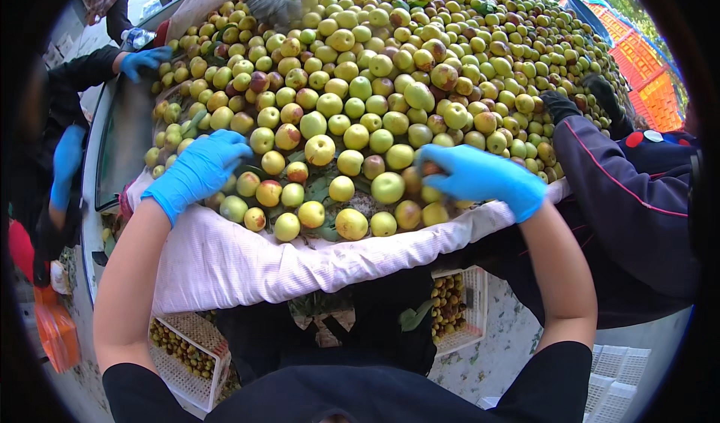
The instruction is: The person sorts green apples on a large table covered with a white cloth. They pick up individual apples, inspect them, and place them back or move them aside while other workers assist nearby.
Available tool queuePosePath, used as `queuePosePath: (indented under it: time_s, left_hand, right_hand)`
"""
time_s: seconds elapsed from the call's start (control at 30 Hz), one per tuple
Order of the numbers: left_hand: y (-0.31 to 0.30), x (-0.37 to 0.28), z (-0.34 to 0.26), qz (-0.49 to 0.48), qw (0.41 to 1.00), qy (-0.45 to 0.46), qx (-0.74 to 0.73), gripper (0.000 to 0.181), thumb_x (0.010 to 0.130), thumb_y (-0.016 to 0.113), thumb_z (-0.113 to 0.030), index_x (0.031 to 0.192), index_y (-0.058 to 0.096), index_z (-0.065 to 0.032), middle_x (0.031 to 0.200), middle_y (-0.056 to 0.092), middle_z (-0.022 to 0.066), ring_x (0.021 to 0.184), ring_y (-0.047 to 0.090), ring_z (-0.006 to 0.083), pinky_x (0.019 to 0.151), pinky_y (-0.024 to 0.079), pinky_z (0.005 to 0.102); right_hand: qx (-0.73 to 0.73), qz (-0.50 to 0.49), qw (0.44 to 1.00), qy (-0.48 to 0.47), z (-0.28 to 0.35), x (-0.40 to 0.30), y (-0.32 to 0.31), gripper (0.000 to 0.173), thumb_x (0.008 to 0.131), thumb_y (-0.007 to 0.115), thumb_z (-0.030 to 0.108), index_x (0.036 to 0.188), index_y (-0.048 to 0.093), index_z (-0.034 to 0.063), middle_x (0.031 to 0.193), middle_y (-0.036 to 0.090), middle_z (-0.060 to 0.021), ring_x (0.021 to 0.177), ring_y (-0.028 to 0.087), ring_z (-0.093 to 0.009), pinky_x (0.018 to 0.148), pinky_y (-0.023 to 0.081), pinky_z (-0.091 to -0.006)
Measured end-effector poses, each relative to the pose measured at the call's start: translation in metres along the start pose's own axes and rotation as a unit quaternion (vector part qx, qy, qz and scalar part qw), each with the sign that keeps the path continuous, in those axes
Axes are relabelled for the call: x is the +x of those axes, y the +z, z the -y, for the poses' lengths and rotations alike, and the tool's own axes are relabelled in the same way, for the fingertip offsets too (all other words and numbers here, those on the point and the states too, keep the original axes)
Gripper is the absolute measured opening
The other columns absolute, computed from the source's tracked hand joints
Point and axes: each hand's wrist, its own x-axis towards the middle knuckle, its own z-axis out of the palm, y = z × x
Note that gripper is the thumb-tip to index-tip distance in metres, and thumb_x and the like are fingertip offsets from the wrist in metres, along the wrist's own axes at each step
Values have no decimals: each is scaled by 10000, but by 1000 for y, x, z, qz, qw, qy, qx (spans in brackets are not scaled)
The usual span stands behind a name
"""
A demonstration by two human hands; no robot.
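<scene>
A large heap of green and reddish-brown jujubes (343, 105) spreads before me, with some leaves among the fruit. My left hand (197, 167), in a blue glove, rests over the near left part of the heap with its fingers bent down. What lies under those fingers is hidden. On the right, my right hand (478, 175), also blue-gloved, has a reddish-brown jujube (431, 169) between thumb and fingers; motion blurs it. A rolled pale pink cloth (292, 268) borders the heap nearest my body.
Below the cloth stand white plastic crates of jujubes, one at left (188, 361) and one at right (475, 310). Co-workers' gloved hands reach in: a grey glove (270, 4), a blue glove (143, 62), a black glove (559, 106). Stacked white baskets (616, 375) stand lower right.
</scene>
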Motion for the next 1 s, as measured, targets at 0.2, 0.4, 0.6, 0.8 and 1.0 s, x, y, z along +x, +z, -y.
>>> queuePosePath:
  time_s: [0.2,0.4,0.6,0.8,1.0]
  left_hand:
    - [-3,38,-23,-226,970,-60,-63,300,826,590,-123,1120,604,-63,1141,579,130,1013,566,317,879,473,396]
    - [37,46,-60,-50,995,40,78,466,925,469,-340,1375,411,-233,1484,298,78,1377,238,342,1095,158,555]
    - [21,44,0,1,997,-58,53,510,910,466,-241,1408,362,-214,1500,265,81,1396,210,320,1112,176,501]
    - [25,19,43,76,971,-219,50,547,957,407,-283,1473,230,-247,1536,160,118,1407,160,348,1119,140,532]
    - [24,49,-16,-123,987,-94,-49,586,922,483,-270,1462,274,-172,1527,184,148,1408,145,368,1114,118,549]
  right_hand:
    - [104,-8,982,-154,67,31,26,237,869,586,237,1069,553,114,918,645,-123,830,630,-293,749,489,-382]
    - [345,-76,935,-23,53,-26,15,256,940,524,190,1159,514,57,837,630,-56,737,612,-118,672,503,-263]
    - [543,-59,833,-89,27,-61,7,351,971,500,252,1244,458,34,871,653,-82,776,625,-127,716,524,-281]
    - [367,-157,917,-19,8,-75,2,503,912,592,319,1308,450,44,1107,611,-125,958,604,-210,854,490,-323]
    - [-170,-181,952,177,-24,-60,10,894,743,709,454,1456,258,156,1434,255,-287,1303,244,-516,1003,305,-588]
